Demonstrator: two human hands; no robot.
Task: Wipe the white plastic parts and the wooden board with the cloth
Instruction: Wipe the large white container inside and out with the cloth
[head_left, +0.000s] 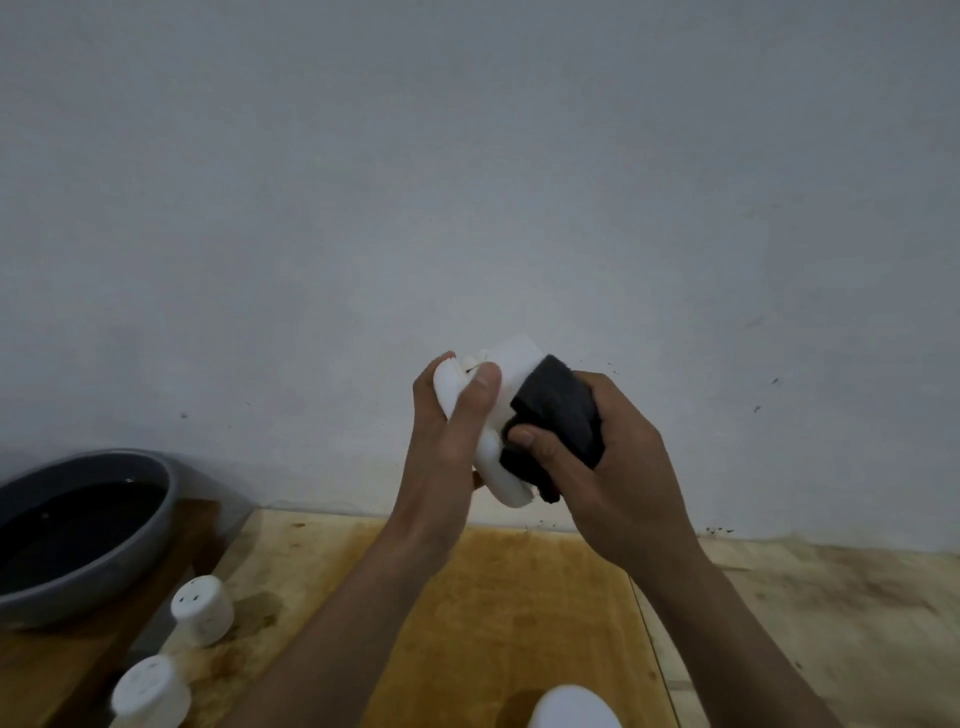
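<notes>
At your far left, one grey bowl (156, 519) holds dark liquid. Right of it stand two white holed caps, the far cap (202, 610) and the near cap (150, 693). Above the yellow wooden board (498, 613), your left hand (452, 431) grasps a third white part (511, 364), smooth and blocky. Your right hand (613, 467) clutches the one dark cloth (558, 415) against it. A fourth, the rounded part (571, 709), sits at the bottom edge.

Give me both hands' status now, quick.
Left hand: fingers curled round the white plastic part.
Right hand: grips the dark cloth pressed against that part.
</notes>
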